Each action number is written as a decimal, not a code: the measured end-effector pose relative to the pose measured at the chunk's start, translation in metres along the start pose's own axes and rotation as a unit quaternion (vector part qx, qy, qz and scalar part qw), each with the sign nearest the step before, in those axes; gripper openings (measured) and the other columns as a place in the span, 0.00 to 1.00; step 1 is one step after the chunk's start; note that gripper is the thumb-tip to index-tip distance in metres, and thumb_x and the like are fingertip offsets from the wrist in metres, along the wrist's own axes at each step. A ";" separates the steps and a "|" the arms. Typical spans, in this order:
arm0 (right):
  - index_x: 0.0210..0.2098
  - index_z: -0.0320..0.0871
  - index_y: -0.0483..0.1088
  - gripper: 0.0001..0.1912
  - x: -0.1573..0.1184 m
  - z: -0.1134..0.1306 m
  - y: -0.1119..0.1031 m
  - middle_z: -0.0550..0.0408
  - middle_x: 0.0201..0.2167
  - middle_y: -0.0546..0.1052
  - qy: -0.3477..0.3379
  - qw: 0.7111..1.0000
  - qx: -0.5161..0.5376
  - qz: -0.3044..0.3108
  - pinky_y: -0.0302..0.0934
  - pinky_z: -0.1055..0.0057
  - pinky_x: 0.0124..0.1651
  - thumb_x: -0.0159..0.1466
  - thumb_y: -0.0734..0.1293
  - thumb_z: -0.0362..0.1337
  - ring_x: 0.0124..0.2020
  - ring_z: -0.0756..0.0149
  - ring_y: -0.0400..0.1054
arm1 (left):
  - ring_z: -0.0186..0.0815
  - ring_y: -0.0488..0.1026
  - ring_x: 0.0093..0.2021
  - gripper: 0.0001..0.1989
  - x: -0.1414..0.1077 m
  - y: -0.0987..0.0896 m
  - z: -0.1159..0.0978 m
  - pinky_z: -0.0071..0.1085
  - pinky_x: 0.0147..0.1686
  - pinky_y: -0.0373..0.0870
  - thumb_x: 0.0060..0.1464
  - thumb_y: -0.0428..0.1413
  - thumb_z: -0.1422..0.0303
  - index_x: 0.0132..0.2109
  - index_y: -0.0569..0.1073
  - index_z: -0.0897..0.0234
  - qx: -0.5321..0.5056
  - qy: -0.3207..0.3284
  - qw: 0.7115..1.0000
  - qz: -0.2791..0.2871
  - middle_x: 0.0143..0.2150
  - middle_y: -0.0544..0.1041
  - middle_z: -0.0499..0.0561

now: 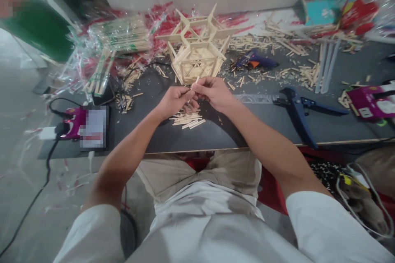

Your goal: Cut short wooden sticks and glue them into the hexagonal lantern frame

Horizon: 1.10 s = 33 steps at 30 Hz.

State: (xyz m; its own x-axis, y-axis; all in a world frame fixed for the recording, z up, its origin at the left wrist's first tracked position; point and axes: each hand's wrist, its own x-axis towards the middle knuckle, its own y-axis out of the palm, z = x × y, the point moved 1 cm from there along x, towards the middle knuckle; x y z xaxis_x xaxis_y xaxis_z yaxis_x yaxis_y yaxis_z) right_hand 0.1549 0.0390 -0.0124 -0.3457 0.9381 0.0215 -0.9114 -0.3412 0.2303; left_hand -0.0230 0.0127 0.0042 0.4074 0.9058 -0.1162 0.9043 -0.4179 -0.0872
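My left hand (176, 100) and my right hand (212, 91) meet in front of a pale wooden stick structure (199, 59). Thumb and fingers of my right hand pinch a small wooden stick (197, 79), whose tip points up. The fingers of my left hand are closed beside it, touching or nearly touching the right fingertips; what they hold is too small to make out. Just below both hands lies a loose pile of short sticks (189, 120) on the dark table (148, 133).
A blue cutter (298, 115) and a clear ruler (256, 98) lie to the right, with a blue glue gun (259, 61) behind. Plastic-wrapped sticks (123, 35) fill the back left. A phone (94, 127) and a purple power strip (74, 123) sit at the left edge.
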 end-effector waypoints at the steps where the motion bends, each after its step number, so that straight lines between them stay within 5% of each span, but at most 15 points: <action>1: 0.27 0.46 0.71 0.30 0.000 0.001 0.000 0.60 0.25 0.75 0.001 1.000 -0.012 -0.007 0.62 0.71 0.31 0.47 0.87 0.59 0.27 0.71 0.66 | 0.38 0.85 0.27 0.17 0.000 0.001 0.000 0.25 0.23 0.78 0.72 0.63 0.58 0.39 0.78 0.70 0.002 -0.001 1.000 -0.008 0.32 0.86 0.57; 6: 0.36 0.43 0.80 0.16 -0.006 0.031 -0.019 0.52 0.35 0.83 -0.031 0.972 -0.229 -0.044 0.72 0.62 0.47 0.57 0.83 0.45 0.37 0.62 0.75 | 0.34 0.82 0.24 0.15 0.002 -0.002 0.000 0.22 0.21 0.74 0.71 0.63 0.63 0.37 0.78 0.70 0.009 0.000 0.999 -0.049 0.30 0.84 0.55; 10: 0.50 0.42 0.82 0.17 -0.045 0.079 -0.070 0.41 0.54 0.83 -0.005 0.903 -0.425 -0.071 0.72 0.54 0.59 0.63 0.79 0.39 0.50 0.53 0.78 | 0.33 0.82 0.24 0.15 0.002 -0.009 -0.001 0.22 0.20 0.73 0.71 0.63 0.63 0.37 0.78 0.70 0.014 0.016 0.998 -0.062 0.32 0.85 0.58; 13: 0.59 0.44 0.80 0.19 -0.093 0.098 -0.122 0.37 0.63 0.79 0.046 0.819 -0.563 -0.101 0.66 0.54 0.67 0.70 0.73 0.40 0.61 0.49 0.75 | 0.34 0.83 0.25 0.16 0.002 -0.013 -0.001 0.23 0.21 0.73 0.72 0.61 0.62 0.38 0.79 0.69 0.036 0.028 0.997 -0.062 0.34 0.86 0.60; 15: 0.66 0.41 0.75 0.26 -0.126 0.097 -0.157 0.31 0.68 0.75 0.088 0.751 -0.640 -0.136 0.58 0.52 0.74 0.73 0.70 0.46 0.71 0.45 0.67 | 0.35 0.83 0.27 0.17 0.002 -0.014 0.000 0.25 0.22 0.74 0.72 0.61 0.60 0.38 0.79 0.69 0.048 0.025 0.997 -0.058 0.34 0.87 0.61; 17: 0.80 0.33 0.55 0.47 -0.155 0.087 -0.187 0.19 0.74 0.65 0.155 0.695 -0.675 -0.192 0.56 0.48 0.75 0.73 0.70 0.54 0.77 0.39 0.59 | 0.35 0.83 0.27 0.17 0.002 -0.013 0.002 0.26 0.23 0.76 0.72 0.62 0.59 0.38 0.79 0.68 0.054 0.017 0.997 -0.053 0.34 0.86 0.61; 18: 0.83 0.31 0.45 0.56 -0.167 0.080 -0.199 0.14 0.75 0.60 0.197 0.676 -0.682 -0.199 0.57 0.45 0.73 0.72 0.70 0.58 0.79 0.36 0.55 | 0.36 0.83 0.27 0.17 0.002 -0.012 0.003 0.27 0.23 0.76 0.72 0.61 0.59 0.37 0.79 0.68 0.054 0.010 0.997 -0.051 0.34 0.86 0.61; 20: 0.83 0.29 0.42 0.59 -0.183 0.068 -0.217 0.10 0.75 0.57 0.244 0.655 -0.689 -0.190 0.56 0.45 0.72 0.72 0.68 0.62 0.81 0.34 0.52 | 0.36 0.83 0.27 0.16 0.003 -0.010 0.005 0.28 0.24 0.77 0.73 0.61 0.61 0.37 0.79 0.68 0.050 -0.002 0.997 -0.050 0.33 0.86 0.61; 24: 0.80 0.22 0.52 0.48 -0.193 0.056 -0.229 0.10 0.72 0.62 0.228 0.623 -0.729 -0.168 0.55 0.53 0.73 0.77 0.61 0.56 0.81 0.39 0.52 | 0.35 0.83 0.27 0.14 0.005 -0.009 0.007 0.29 0.25 0.77 0.73 0.59 0.65 0.37 0.78 0.68 0.045 -0.009 0.998 -0.049 0.33 0.85 0.60; 29: 0.71 0.21 0.67 0.33 -0.191 0.063 -0.216 0.11 0.57 0.75 0.198 0.549 -0.801 -0.132 0.59 0.52 0.65 0.79 0.58 0.43 0.67 0.35 0.68 | 0.34 0.82 0.25 0.14 0.007 -0.010 0.007 0.26 0.22 0.75 0.73 0.59 0.66 0.37 0.78 0.68 0.053 0.002 0.997 -0.056 0.32 0.85 0.59; 33: 0.64 0.35 0.73 0.23 -0.190 0.081 -0.182 0.15 0.52 0.77 0.203 0.571 -0.773 -0.186 0.62 0.50 0.57 0.78 0.56 0.39 0.57 0.36 0.75 | 0.34 0.81 0.24 0.14 0.006 -0.010 0.006 0.25 0.22 0.74 0.72 0.60 0.65 0.36 0.78 0.67 0.070 -0.003 0.996 -0.054 0.32 0.85 0.59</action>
State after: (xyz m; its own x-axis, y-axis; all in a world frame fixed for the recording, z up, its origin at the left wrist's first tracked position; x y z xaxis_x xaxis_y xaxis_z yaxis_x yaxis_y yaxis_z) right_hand 0.4047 -0.0720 0.0200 0.1987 0.9789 -0.0478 0.0626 -0.0613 -0.9962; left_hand -0.0303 0.0213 -0.0017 0.3075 0.9458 -0.1050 0.9158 -0.3241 -0.2373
